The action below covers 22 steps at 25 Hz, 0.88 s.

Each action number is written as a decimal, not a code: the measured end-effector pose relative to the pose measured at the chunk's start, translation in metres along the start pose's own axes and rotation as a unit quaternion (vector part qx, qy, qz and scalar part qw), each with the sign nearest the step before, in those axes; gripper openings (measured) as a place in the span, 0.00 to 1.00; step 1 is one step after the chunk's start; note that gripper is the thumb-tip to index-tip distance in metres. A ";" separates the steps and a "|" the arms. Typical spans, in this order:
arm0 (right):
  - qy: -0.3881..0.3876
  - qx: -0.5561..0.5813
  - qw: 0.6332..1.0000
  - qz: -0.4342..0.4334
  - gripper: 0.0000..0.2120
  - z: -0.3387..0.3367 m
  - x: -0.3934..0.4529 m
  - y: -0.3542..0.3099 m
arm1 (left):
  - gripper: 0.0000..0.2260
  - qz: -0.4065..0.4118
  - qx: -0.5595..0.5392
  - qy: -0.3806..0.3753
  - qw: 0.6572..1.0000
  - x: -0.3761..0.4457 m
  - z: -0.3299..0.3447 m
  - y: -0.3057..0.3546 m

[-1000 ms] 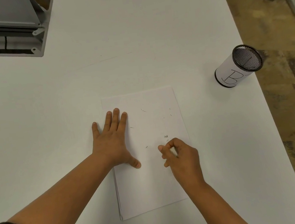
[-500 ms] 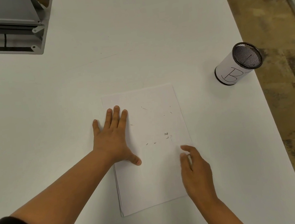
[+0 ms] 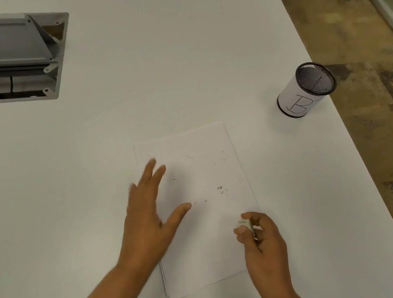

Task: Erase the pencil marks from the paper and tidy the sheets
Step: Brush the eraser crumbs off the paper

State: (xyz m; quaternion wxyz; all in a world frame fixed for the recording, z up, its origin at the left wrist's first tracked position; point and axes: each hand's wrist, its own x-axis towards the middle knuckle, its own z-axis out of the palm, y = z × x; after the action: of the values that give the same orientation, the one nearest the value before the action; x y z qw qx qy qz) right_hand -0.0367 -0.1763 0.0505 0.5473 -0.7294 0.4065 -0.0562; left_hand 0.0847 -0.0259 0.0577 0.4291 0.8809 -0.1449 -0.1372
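White table (image 3: 178, 63) carries a grey hatch (image 3: 8, 59) far left. Left hand (image 3: 149, 216), blurred, fingers spread, lies over the paper stack (image 3: 213, 255). Right hand (image 3: 261, 238) pinches an eraser (image 3: 245, 224) at its right edge. Mesh cup (image 3: 306, 90) stands far right.

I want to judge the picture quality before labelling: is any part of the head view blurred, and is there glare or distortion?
In the head view the left hand is smeared by motion blur, mostly at the fingers; the right hand with the eraser, the paper and the cup are fairly sharp. Light is soft and even, with no glare and faint shadows. The wide lens bends the table edge.
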 end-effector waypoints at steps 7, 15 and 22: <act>-0.141 -0.008 0.989 -0.051 0.11 0.052 -0.025 -0.024 | 0.09 -0.349 -0.410 -0.079 0.839 -0.039 0.008 0.025; -0.162 -0.335 0.846 -0.383 0.24 0.076 0.004 0.015 | 0.52 -0.090 0.406 -0.201 0.887 -0.023 -0.002 -0.011; -0.115 -0.462 0.811 -0.340 0.37 0.059 0.048 0.028 | 0.61 -0.106 0.464 -0.214 0.853 -0.016 0.006 -0.011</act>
State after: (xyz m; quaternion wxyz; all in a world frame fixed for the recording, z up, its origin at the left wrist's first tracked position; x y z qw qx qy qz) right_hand 0.0117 -0.1653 -0.0140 0.1344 -0.9891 0.0448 0.0396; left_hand 0.0693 -0.0178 0.0467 -0.0884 0.9366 -0.1859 -0.2834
